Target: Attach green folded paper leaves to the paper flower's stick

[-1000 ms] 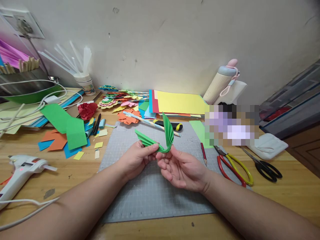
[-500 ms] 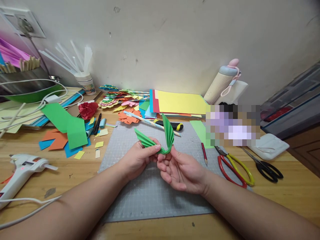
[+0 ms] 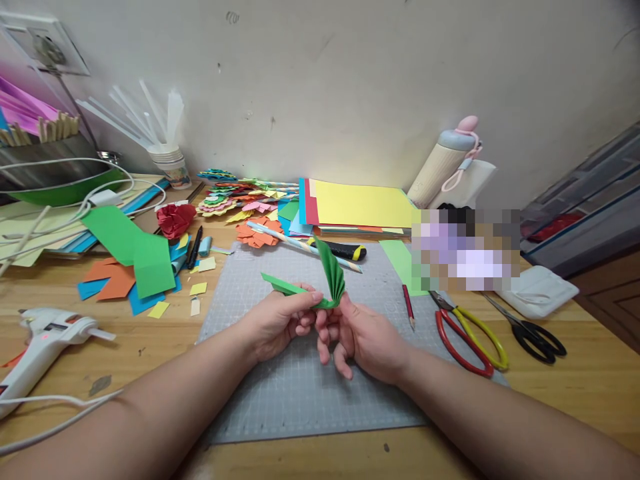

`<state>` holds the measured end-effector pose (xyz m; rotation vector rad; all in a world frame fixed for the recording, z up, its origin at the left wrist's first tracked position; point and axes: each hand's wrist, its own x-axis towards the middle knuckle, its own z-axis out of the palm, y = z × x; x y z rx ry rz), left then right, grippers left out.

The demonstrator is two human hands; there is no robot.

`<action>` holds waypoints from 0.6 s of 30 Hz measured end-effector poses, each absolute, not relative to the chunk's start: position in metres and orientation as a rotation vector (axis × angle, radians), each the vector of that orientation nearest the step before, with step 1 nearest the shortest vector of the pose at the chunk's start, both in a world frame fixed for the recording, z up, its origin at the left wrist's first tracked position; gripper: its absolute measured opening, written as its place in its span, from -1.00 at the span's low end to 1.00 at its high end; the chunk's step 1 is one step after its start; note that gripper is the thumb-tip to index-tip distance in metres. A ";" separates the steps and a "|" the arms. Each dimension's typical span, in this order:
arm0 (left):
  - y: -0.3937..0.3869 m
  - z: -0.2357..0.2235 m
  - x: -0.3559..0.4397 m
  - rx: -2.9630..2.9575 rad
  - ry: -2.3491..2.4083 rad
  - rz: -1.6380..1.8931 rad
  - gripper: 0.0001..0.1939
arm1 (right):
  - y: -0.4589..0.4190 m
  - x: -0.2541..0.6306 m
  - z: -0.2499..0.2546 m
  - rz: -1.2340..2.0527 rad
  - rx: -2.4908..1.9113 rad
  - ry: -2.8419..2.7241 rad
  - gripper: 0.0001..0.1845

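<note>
A strip of pleated green paper [image 3: 331,272] is bent into a V above the grey cutting mat [image 3: 280,400]. My left hand [image 3: 280,320] pinches its left arm between thumb and fingers, close to the bend. With thumb and forefinger, my right hand [image 3: 365,333] grips the base of the right arm, whose folds fan out upward; the other fingers hang loosely curled. The left arm of the paper looks narrow, seen nearly edge-on. Behind it lie a striped paper straw [image 3: 300,248] and a black and yellow cutter [image 3: 345,251].
A hot glue gun [image 3: 50,340] and green paper sheets [image 3: 125,247] lie left. Red-and-yellow-handled pliers [image 3: 473,340], black-handled scissors [image 3: 535,337] and a pencil [image 3: 409,307] are at right. Paper flowers [image 3: 225,200] and a yellow sheet [image 3: 363,205] lie at the back beside a tilted bottle [image 3: 440,167].
The green paper has turned in my hands: its left arm now shows edge-on and its right arm leans more to the left. My right hand has rolled over, its fingers pointing more downward.
</note>
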<state>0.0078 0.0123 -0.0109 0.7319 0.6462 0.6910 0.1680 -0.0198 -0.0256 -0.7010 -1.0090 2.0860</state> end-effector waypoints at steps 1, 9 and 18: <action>0.012 -0.011 0.008 0.731 0.653 0.690 -0.80 | -0.020 0.168 -0.026 2.053 -0.706 -1.051 -0.48; 0.006 -0.011 0.014 0.769 0.675 0.779 -0.76 | -0.025 0.167 -0.026 1.739 -0.992 -1.205 -0.59; 0.002 -0.010 0.016 0.908 0.495 0.791 -0.74 | -0.022 0.169 -0.020 1.918 -0.767 -1.026 -0.58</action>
